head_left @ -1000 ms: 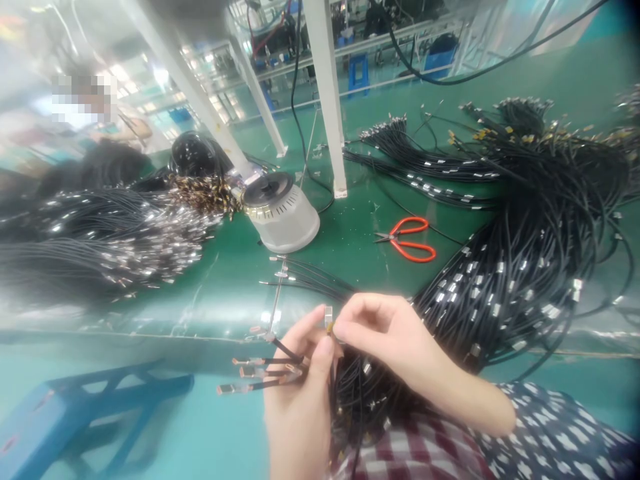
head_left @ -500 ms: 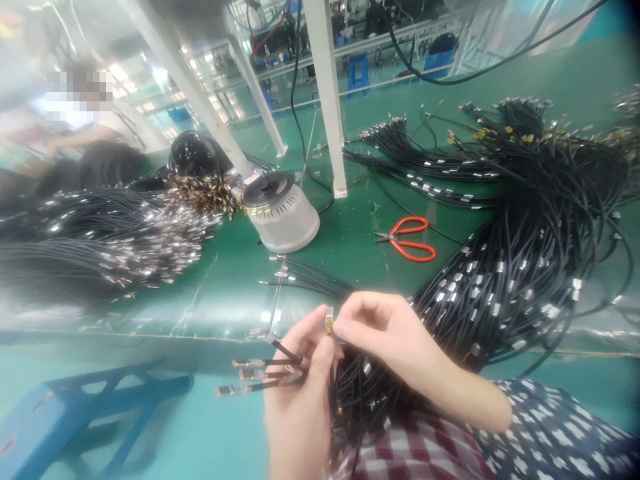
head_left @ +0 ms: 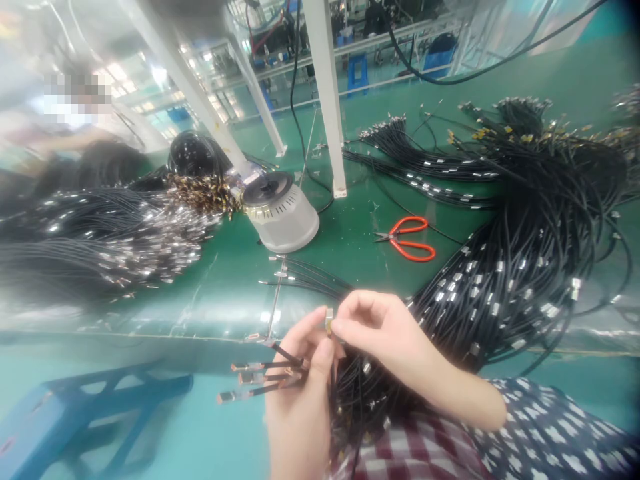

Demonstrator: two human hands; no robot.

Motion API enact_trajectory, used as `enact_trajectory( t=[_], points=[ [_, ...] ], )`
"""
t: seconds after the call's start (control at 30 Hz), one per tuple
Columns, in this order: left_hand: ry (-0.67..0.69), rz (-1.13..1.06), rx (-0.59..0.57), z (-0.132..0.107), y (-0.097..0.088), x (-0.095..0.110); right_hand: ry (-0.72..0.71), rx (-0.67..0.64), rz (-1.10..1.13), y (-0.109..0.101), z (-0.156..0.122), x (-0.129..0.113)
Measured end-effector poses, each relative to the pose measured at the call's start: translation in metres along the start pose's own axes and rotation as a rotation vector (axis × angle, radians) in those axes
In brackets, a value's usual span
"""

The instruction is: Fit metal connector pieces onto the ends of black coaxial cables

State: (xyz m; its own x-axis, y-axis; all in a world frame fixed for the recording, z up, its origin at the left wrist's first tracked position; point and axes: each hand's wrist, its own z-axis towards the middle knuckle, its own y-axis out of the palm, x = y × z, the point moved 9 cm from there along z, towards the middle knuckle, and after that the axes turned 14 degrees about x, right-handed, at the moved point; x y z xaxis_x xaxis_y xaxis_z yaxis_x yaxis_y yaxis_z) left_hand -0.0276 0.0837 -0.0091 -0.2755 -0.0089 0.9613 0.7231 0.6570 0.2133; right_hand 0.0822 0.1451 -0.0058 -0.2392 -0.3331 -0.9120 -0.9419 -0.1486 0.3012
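Note:
Several black cables with metal plug ends stick out to the left from my left hand, which is closed around them. Between its thumb and forefinger stands one small metal connector with a yellowish lower part, held upright. The fingertips of my right hand are pinched together against the right side of that connector. Beneath both hands a bundle of black cables hangs over my lap, partly hidden by my right forearm.
Red-handled scissors lie on the green table beside a large cable pile. A round grey-white device stands by a white post. More cables fill the left; below is a blue stool. Another person sits at far left.
Almost nothing differs. The plug ends beside my left hand have shifted very slightly, and my right hand has moved marginally left along with its forearm.

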Motion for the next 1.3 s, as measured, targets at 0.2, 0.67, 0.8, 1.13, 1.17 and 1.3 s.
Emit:
enact_trajectory(
  t=[0.2, 0.67, 0.8, 1.13, 1.17, 1.3],
  points=[
    [-0.079, -0.046, 0.004, 0.000, 0.003, 0.001, 0.011, -0.027, 0.065, 0.003, 0.002, 0.002],
    [-0.189, 0.012, 0.003, 0.004, 0.005, -0.002, -0.019, -0.012, 0.030, 0.000, -0.001, -0.003],
    [-0.175, 0.090, -0.093, 0.008, 0.006, -0.003, -0.076, 0.038, -0.101, -0.007, 0.000, -0.002],
    [-0.194, 0.038, -0.082, 0.007, 0.009, -0.004, -0.243, 0.100, -0.245, -0.008, -0.002, -0.016],
    [-0.191, 0.033, -0.095, 0.007, 0.010, -0.004, -0.244, 0.101, -0.240, -0.006, -0.001, -0.016],
    [-0.208, 0.002, -0.134, 0.006, 0.014, -0.006, -0.218, 0.072, -0.192, -0.001, 0.000, -0.015]
  ],
)
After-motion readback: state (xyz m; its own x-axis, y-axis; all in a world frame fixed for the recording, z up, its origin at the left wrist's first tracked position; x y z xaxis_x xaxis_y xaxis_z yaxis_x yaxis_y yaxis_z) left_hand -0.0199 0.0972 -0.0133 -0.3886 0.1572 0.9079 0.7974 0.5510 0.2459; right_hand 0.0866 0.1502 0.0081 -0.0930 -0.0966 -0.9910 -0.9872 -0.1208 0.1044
